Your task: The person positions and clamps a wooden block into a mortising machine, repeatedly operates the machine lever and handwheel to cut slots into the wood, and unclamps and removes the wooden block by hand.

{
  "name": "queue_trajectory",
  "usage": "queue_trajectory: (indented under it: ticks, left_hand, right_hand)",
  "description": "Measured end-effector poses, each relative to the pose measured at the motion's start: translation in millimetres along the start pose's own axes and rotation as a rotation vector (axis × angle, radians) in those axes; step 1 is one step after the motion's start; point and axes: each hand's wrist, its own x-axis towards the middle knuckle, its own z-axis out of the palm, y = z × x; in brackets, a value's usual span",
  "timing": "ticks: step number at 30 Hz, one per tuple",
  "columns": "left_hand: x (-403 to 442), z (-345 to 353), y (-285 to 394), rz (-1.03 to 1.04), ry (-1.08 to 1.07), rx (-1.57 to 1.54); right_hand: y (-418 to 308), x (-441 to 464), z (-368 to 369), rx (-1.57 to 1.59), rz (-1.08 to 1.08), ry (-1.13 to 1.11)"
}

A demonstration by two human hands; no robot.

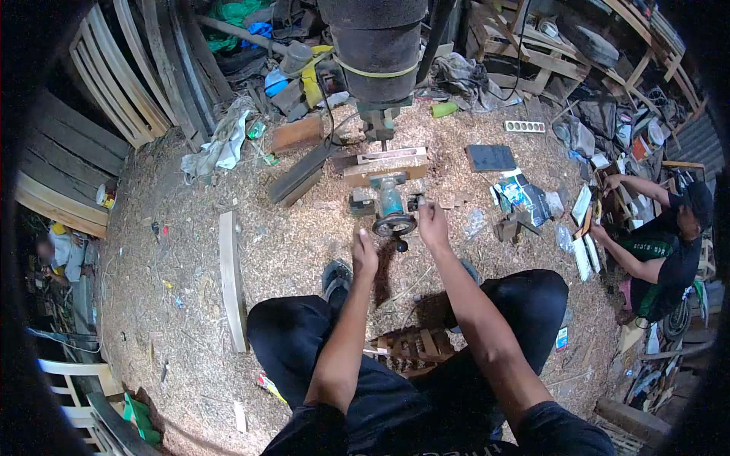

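Note:
A dark machine head (374,57) with a vertical bit stands over a wooden block (386,163). The block has a long slot in its top face and sits in a greenish machine vise (391,199). A dark handwheel (395,224) with a black knob (401,245) faces me. My left hand (366,257) is just left of the wheel, fingers extended upward, apparently holding nothing. My right hand (433,225) is closed at the right side of the vise, around what looks like a small dark handle (415,202); its fingers partly hide it.
Wood shavings cover the floor. A dark beam (299,176) and a brick-coloured block (297,133) lie left of the machine. A dark flat box (490,158) and a power strip (524,127) lie right. A long wood strip (232,281) lies left. A co-worker (661,247) crouches at right.

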Motion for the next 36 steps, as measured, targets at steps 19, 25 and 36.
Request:
queue_trajectory:
  ticks: [19, 25, 36]
  left_hand:
    - [24, 25, 10, 0.381, 0.144, -0.044]
    - [36, 10, 20, 0.217, 0.1, -0.144]
    - [55, 42, 44, -0.026, 0.402, -0.086]
  right_hand:
    - [-5, -21, 42, -0.07, -0.003, -0.057]
    - [7, 8, -3, 0.196, 0.229, -0.012]
    - [31, 19, 62, 0.048, 0.162, -0.061]
